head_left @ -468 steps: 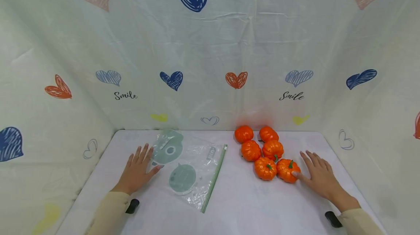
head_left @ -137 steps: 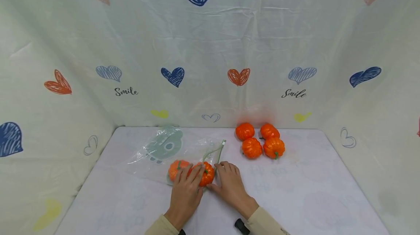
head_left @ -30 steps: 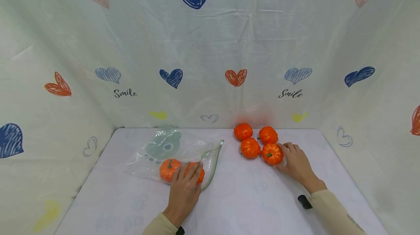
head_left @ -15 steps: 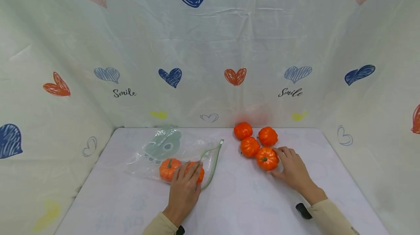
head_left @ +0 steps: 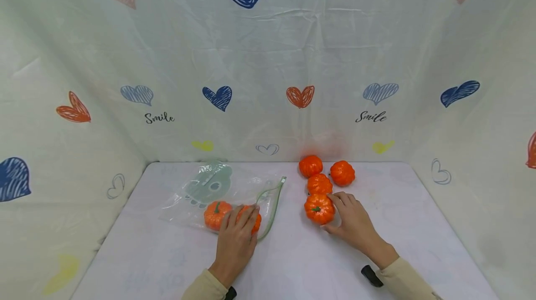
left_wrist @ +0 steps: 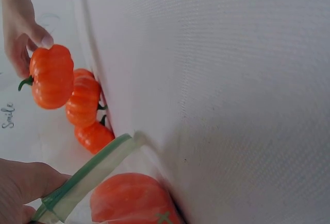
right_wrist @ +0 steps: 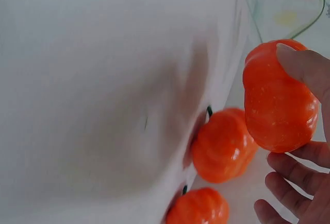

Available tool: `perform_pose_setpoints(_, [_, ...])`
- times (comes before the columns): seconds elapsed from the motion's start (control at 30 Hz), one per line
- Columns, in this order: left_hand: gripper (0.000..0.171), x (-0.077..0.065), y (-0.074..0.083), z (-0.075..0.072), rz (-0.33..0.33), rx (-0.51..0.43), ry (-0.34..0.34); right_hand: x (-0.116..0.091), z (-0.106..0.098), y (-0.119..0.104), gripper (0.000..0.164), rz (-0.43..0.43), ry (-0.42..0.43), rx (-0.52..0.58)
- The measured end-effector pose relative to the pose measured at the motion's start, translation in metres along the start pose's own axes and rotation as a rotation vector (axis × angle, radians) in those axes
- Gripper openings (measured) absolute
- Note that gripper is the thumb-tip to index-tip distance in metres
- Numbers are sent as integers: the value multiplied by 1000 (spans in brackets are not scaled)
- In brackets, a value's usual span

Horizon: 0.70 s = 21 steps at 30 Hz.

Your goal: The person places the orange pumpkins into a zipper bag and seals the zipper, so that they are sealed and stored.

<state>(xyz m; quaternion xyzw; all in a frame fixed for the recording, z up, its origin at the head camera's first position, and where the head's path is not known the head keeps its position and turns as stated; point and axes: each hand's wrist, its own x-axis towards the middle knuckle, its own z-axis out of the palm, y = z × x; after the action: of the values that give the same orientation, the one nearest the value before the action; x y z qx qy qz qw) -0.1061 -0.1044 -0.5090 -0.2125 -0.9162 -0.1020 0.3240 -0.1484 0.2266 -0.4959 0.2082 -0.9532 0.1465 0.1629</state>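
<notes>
A clear zip bag point(head_left: 247, 183) with green prints lies on the left of the white table. Inside it sit two small orange pumpkins; the left one point(head_left: 215, 216) shows plainly, the other point(head_left: 256, 223) is partly hidden under my left hand point(head_left: 235, 244). In the left wrist view, that hand's thumb and fingers pinch the bag's green zip edge point(left_wrist: 90, 172) at its mouth. My right hand point(head_left: 356, 221) holds another orange pumpkin point(head_left: 319, 209) between thumb and fingers, its green stem toward the head camera. The right wrist view shows this pumpkin point(right_wrist: 278, 100) raised above the table.
Three more pumpkins stand at the table's back: one by the wall point(head_left: 311, 166), one just behind the held pumpkin point(head_left: 320, 183), one further right point(head_left: 342, 173). A white cloth point(head_left: 259, 58) printed with hearts hangs behind and at both sides.
Over the last second my right hand has gripped the front right pumpkin and carried it left and nearer. My left hand has stayed on the bag. Two pumpkins went into the bag earlier.
</notes>
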Motion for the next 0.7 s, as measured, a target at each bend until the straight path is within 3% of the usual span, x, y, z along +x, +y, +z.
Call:
perform_pose_setpoints(0.43, [71, 1, 1, -3, -17, 3, -37, 19, 24, -48, 86, 36, -29, 126])
perform_pose_setpoints(0.7, [72, 0, 0, -3, -15, 2, -36, 31, 38, -68, 78, 30, -36, 140])
